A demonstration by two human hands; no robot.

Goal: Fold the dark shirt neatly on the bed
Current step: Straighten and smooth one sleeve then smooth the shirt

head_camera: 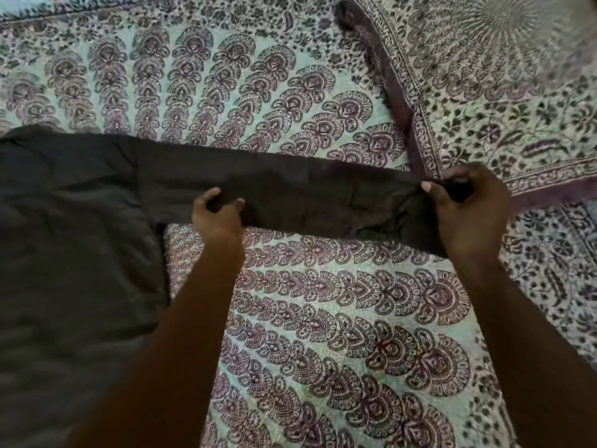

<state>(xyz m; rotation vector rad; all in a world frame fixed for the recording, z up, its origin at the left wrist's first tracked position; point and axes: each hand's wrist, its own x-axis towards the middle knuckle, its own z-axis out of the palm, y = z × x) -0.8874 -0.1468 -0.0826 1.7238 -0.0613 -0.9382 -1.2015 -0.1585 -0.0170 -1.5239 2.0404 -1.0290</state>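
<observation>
The dark shirt (64, 237) lies on the patterned bedspread (323, 318), with its body flat at the near left. Our left hand (218, 215) pinches the near edge of the sleeve (307, 195), and our right hand (465, 208) grips the sleeve's end at the right. We should hold the sleeve taut and lay it leftward across the body, edges aligned. A pillow (500, 92) sits at the far right.

I list: one bed (226, 76), spread with a teal-and-purple peacock-feather print sheet (339, 318); one matching floral pillow (500, 92), upper right, dark-bordered; light dim, even.
</observation>
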